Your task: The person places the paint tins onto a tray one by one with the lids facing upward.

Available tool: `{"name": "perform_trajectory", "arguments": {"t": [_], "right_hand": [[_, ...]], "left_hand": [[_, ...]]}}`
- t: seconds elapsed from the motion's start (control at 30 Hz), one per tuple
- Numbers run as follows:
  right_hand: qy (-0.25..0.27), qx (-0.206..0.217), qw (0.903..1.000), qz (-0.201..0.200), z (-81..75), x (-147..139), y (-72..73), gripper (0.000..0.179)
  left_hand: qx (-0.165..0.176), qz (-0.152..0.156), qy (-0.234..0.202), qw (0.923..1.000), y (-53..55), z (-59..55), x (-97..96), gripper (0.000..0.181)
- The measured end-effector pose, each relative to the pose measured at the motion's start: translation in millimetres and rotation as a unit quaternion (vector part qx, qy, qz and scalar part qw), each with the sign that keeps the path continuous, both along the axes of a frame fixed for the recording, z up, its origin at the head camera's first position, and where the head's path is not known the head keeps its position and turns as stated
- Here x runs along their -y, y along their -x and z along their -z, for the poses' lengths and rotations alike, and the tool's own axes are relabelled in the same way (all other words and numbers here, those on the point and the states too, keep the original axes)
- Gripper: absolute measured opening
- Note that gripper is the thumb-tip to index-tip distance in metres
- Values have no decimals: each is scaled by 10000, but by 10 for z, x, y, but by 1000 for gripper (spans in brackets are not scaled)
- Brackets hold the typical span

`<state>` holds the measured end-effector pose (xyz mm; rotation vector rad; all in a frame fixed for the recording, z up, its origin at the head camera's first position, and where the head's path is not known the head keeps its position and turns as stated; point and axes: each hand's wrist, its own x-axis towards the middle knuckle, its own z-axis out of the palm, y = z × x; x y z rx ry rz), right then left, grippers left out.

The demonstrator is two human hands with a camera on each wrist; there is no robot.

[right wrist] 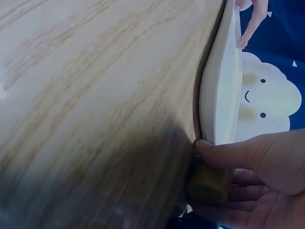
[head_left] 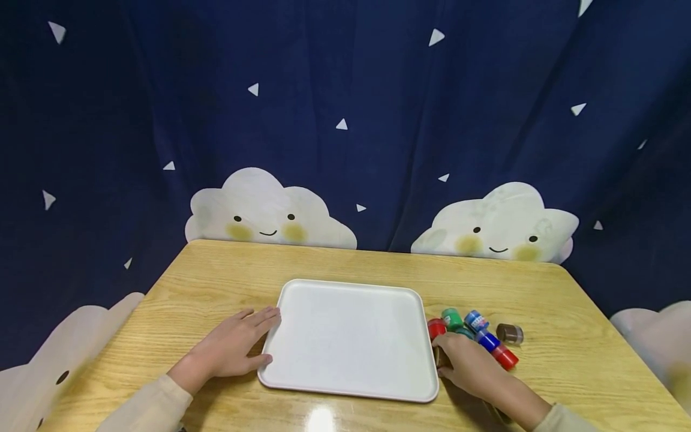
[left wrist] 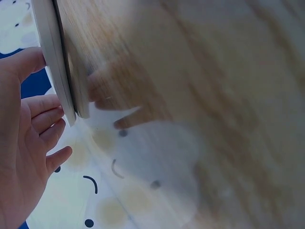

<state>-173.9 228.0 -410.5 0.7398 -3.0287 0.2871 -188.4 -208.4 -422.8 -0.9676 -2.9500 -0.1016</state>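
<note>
A white rectangular tray (head_left: 351, 339) lies on the wooden table. My left hand (head_left: 232, 345) rests at its left edge, fingers spread and fairly straight, the fingertips and thumb touching the rim. In the left wrist view, the thumb and fingers of that hand (left wrist: 33, 124) show beside the tray's side (left wrist: 55, 62). At the tray's right edge, my right hand (head_left: 472, 363) holds a small ochre-brown paint jar (right wrist: 209, 183) between thumb and fingers. The thumb tip is close against the rim. Much of this jar is hidden in the head view.
Beside my right hand lie several small jars: a red one (head_left: 436, 327), a green one (head_left: 451, 318), a blue-and-white one (head_left: 477, 321), a dark blue one (head_left: 488, 341), another red one (head_left: 505, 356) and a brown one (head_left: 510, 333). A dark blue curtain (head_left: 378, 120) hangs behind the table.
</note>
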Motion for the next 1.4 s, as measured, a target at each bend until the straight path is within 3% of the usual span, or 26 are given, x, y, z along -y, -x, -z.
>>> {"name": "perform_trajectory", "arguments": {"t": [0.4, 0.63, 1.0, 1.3, 1.4], "right_hand": [[58, 67, 9997, -247, -62, -38, -7, 33], [33, 312, 9993, -215, -167, -64, -8, 35], [517, 466, 9933, -918, -288, -91, 40, 29], [574, 839, 9833, -1512, -334, -97, 174, 28], [635, 763, 9793, -1766, -328, -89, 215, 28]], "left_hand": [[24, -37, 67, 10000, 17, 8, -2, 71], [-15, -22, 89, 10000, 19, 19, 0, 71], [-124, 31, 44, 9999, -4, 8, 5, 70], [-76, -13, 1, 10000, -4, 28, 6, 70], [-82, -4, -13, 10000, -4, 32, 7, 70]]}}
